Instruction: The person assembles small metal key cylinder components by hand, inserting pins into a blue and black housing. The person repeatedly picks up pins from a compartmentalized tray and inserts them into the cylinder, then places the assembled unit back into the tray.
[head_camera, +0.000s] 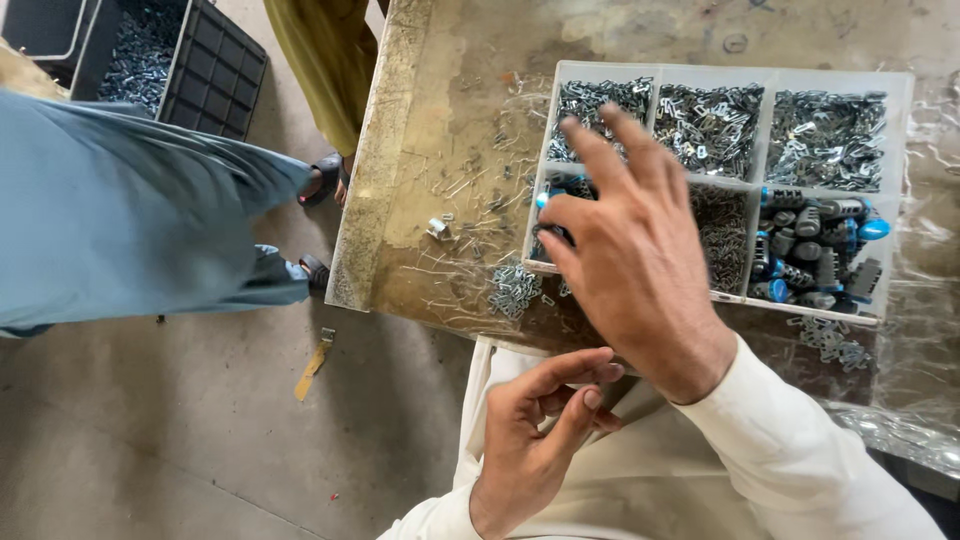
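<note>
The right hand (628, 262) reaches out over the clear plastic compartment tray (905, 150), its fingers spread and slightly curled above the tray's lower-left compartment. The thumb and forefinger close in on a small dark part with a blue end (545, 202) in that compartment; whether they actually grip it I cannot tell, since the hand covers most of it. The left hand (535, 430) is held low, close to the person's lap, palm turned inward, fingers loosely bent with the thumb near the fingertips, holding nothing that can be seen.

The tray sits on a worn, stained worktable (440, 110). Its 3 upper compartments are filled with small bent metal clips (710, 125). The lower-right compartment holds dark cylindrical parts with blue caps (815, 245), and the compartment beside it, half hidden by the right hand, holds fine metal bits.

Loose clips (513, 287) lie on the table just left of the tray, with thin wire pieces scattered around them.

On the floor to the left, another person's leg in blue-grey cloth (130, 215) stands beside the table, and a black crate (215, 70) of metal parts sits further off.
</note>
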